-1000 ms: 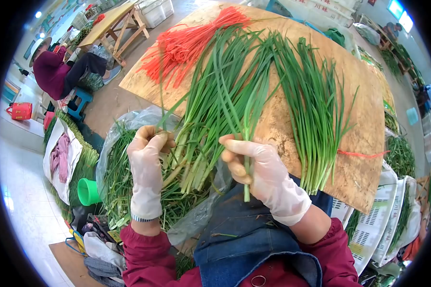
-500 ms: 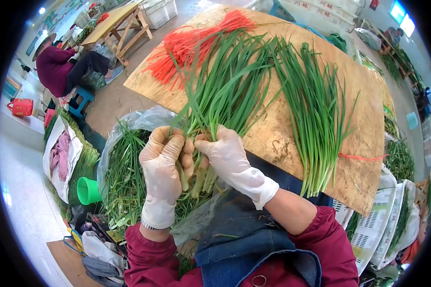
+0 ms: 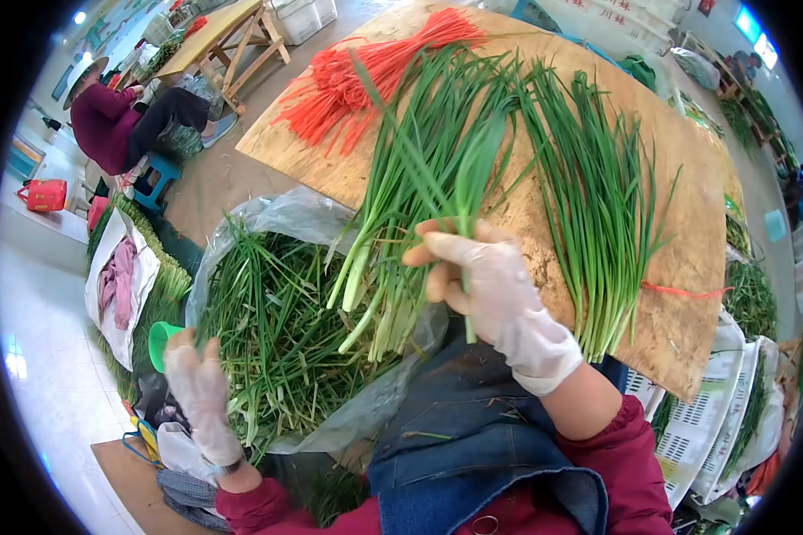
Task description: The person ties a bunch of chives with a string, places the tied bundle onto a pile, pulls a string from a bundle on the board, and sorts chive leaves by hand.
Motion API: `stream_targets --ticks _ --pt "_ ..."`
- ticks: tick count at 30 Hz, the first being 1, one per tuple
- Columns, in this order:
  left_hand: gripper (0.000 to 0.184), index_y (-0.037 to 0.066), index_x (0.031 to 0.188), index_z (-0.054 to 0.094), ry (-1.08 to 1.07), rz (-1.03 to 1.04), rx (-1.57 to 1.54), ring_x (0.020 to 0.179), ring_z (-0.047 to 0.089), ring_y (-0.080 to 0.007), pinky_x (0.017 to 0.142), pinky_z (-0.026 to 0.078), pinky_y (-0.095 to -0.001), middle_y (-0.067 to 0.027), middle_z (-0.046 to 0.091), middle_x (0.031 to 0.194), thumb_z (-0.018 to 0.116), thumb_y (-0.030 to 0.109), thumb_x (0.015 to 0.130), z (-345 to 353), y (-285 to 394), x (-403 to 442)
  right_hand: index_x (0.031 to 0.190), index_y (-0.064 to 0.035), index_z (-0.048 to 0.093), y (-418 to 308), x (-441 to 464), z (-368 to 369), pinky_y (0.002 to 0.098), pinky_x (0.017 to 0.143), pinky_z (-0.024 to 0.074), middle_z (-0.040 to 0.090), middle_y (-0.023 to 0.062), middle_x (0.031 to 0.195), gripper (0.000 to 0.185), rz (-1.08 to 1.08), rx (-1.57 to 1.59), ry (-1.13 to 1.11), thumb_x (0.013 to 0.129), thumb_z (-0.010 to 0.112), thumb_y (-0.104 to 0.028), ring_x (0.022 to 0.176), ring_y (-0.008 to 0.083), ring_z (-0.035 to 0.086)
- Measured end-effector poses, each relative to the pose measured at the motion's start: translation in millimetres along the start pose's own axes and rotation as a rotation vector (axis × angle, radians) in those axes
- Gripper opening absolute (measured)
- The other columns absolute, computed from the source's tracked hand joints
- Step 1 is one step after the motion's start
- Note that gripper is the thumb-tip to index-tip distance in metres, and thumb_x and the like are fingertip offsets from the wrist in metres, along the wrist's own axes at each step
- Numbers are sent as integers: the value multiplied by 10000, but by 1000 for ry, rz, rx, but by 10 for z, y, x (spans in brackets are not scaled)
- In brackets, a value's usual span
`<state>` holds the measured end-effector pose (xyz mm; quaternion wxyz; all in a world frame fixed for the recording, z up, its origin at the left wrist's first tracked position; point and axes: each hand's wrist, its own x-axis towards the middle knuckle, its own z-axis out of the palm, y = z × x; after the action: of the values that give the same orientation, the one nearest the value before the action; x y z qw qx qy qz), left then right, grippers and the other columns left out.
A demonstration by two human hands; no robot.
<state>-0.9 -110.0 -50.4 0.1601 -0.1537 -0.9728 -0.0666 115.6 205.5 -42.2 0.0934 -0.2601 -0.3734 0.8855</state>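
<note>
My right hand [image 3: 500, 290], in a thin whitish glove, pinches a few garlic chives [image 3: 482, 169] upright, their pale stem ends hanging below the fingers. Just left of it, a loose bunch of chives [image 3: 397, 169] lies over the board's near edge, pale ends toward me. A neater bundle of chives [image 3: 589, 205] rests to the right on the board. Off to the left, my gloved left hand [image 3: 196, 392] is slightly blurred, its fingers apart and nothing visible in them. It is at the left side of a clear plastic bag [image 3: 285, 209] full of chive trimmings [image 3: 285, 321].
Red ties [image 3: 357, 85] are piled on the wooden board [image 3: 678, 294], and one red strip [image 3: 687, 291] lies at its right. A green cup [image 3: 161, 343] is beside the bag. White crates [image 3: 700, 419] stand at right. Another person [image 3: 107, 120] sits at the far left.
My left hand has left the chives and swung left to the bag's side, fingers apart. My right hand has moved right and up, lifting a few chives away from the loose bunch.
</note>
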Motion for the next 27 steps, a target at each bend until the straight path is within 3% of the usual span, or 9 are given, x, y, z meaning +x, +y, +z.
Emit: stream_targets --ticks 3,4,5,7,9,15,19,21,27 --pt "246 9 966 589 16 218 -482 841 552 -300 768 441 -374 -149 580 909 663 45 734 -35 852 -139 978 -3 567 -188 -160 -83 209 448 386 630 96 737 166 -23 -44 7 860 539 -116 481 111 522" --pt "223 17 936 594 -80 260 -660 785 564 -279 712 457 -370 -141 585 870 675 42 730 -28 1104 -177 977 -9 571 -243 -210 -119 205 445 380 627 88 730 168 -37 -47 -1 861 542 -126 480 108 520" --pt "175 19 883 603 -71 389 -644 706 561 -225 645 458 -307 -108 581 807 681 58 731 14 1318 -175 976 -14 575 -282 -252 -148 202 442 374 625 79 723 171 -52 -49 -8 861 544 -137 479 104 518" --pt "268 19 800 583 -134 502 -409 695 570 -291 606 450 -357 -136 571 742 717 238 721 95 1646 -170 972 -20 579 -299 -311 -207 207 435 371 620 77 712 163 -83 -39 18 857 551 -132 478 103 518" --pt "317 19 749 560 -101 464 -279 672 576 -315 582 447 -391 -145 573 722 701 303 733 280 1838 -151 967 -24 580 -261 -377 -252 212 427 369 617 77 704 153 -86 -42 61 853 556 -124 474 105 516" --pt "308 33 731 555 -89 341 -302 631 583 -331 568 449 -415 -136 579 671 695 307 739 574 1967 -109 958 -20 562 64 -375 -350 225 416 386 621 100 710 127 44 -6 221 847 549 -82 447 120 498" --pt "234 15 791 616 -336 189 -595 682 603 -335 621 469 -383 -180 620 731 634 248 781 524 1899 15 962 7 549 223 -321 -409 239 393 385 620 128 724 130 32 -8 206 843 543 -45 421 135 495" --pt "197 -12 830 638 -509 29 -859 622 592 -253 602 452 -334 -170 624 708 620 179 783 435 1881 66 958 14 543 245 -307 -398 239 377 373 616 133 728 140 24 -14 211 835 559 -50 393 137 483" --pt "151 -27 809 624 -605 -166 -1068 594 512 -88 556 410 -251 -34 574 637 606 122 803 263 1939 82 913 -4 538 185 -272 -260 235 363 310 571 105 608 270 112 -238 243 773 681 -186 378 103 437"
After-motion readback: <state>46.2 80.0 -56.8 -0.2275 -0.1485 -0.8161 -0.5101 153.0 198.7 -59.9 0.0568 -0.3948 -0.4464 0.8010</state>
